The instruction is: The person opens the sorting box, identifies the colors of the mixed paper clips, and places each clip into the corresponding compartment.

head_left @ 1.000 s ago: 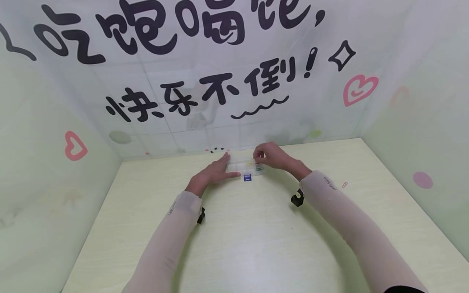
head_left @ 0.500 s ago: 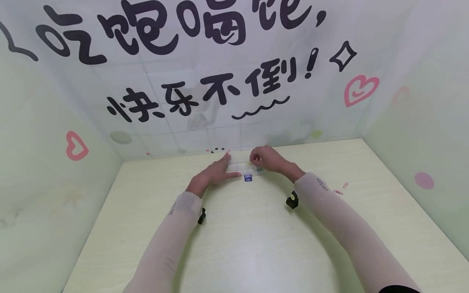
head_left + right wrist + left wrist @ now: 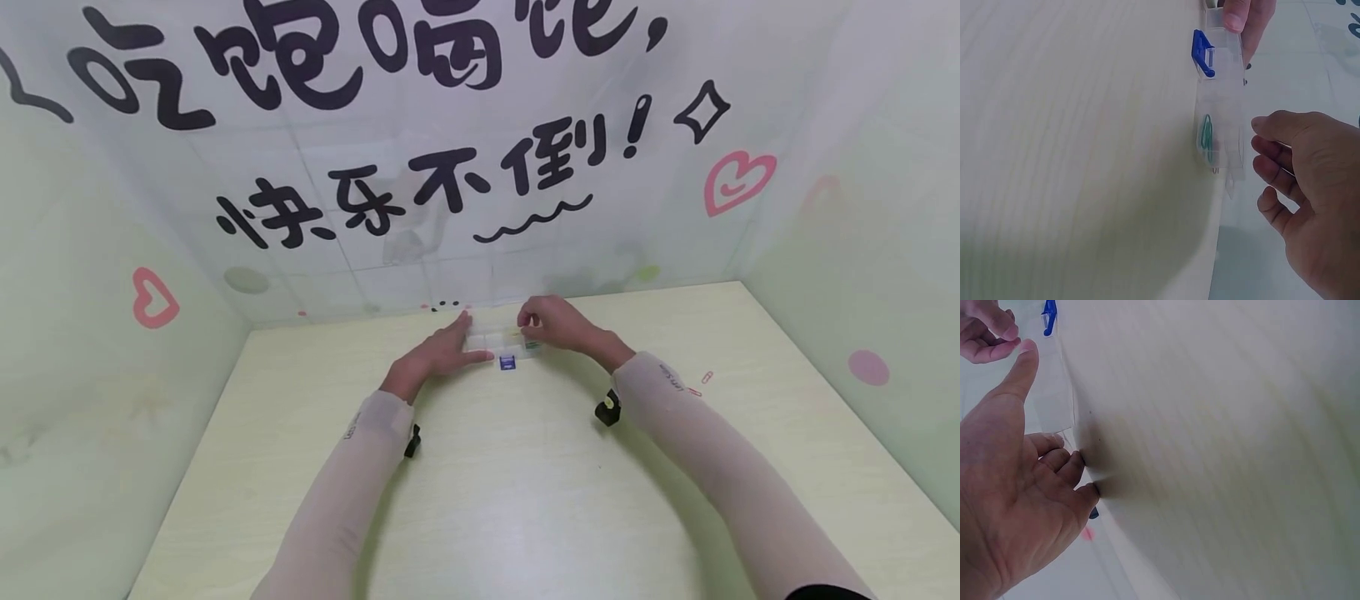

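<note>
Clear compartment box (image 3: 501, 343) lies on the counter (image 3: 525, 483) at the far edge by the wall, long axis running left-right, directly between the two hands. Left hand (image 3: 438, 354) is at the box's left end, thumb along the near side and fingers (image 3: 1060, 464) on the far side, straddling that end and steadying it; from the left wrist view the thumb reaches along the clear plastic toward the other hand. Right hand (image 3: 551, 323) sits just over the right end of the box, fingers loosely curled, apparently grasping nothing; in the right wrist view its fingertips (image 3: 1266, 164) are just beside the box wall, near but not clearly touching. So the box lies just ahead of the right hand's fingers, and the left hand is the one with contact. Blue clasp (image 3: 1202, 54) sits on the box's near long side, roughly mid-length, between the hands. A green paper clip (image 3: 1207, 132) lies inside the right-end compartment, the one closest to the right hand. Pink paper clips (image 3: 701, 383) lie loose on the counter out beyond the right forearm, well apart from the box. A black wrist camera (image 3: 606, 407) hangs under the right sleeve. Nothing stands between either hand and the box; the wall is close behind it.
</note>
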`<state>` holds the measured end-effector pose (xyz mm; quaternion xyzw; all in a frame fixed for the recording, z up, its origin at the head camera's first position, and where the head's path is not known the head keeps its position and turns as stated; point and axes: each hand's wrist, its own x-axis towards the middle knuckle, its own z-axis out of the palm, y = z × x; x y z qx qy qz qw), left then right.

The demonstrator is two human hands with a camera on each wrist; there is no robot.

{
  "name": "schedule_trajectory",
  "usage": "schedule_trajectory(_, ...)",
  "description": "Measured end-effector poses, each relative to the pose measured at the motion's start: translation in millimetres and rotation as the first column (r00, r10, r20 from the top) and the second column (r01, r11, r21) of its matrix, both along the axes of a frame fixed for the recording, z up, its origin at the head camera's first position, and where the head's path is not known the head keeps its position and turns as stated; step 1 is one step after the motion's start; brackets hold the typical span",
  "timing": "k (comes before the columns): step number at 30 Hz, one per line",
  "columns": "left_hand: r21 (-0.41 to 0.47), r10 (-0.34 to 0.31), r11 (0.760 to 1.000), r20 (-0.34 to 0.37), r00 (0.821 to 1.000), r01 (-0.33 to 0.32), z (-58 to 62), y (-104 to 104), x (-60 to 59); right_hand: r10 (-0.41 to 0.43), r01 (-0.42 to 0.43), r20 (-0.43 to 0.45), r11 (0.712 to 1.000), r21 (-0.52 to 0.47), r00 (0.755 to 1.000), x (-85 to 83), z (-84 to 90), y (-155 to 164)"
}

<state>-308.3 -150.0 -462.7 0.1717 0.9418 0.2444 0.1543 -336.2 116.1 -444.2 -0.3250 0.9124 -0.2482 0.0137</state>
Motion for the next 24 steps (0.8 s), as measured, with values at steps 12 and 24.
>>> schedule_trajectory(12, -0.005, -0.009, 1.000, 0.002, 1.000, 0.009, -1.7, -1, -1.7, 0.026, -0.028, -0.068, 0.999, -0.025, 0.997, 10.0, 10.5, 37)
schedule_trajectory(24, 0.013, -0.014, 1.000, 0.001, 1.000, 0.014, -3.9, -3, -3.0, 0.056, -0.056, -0.076, 0.998, -0.004, 0.996, 25.7, 18.9, 79)
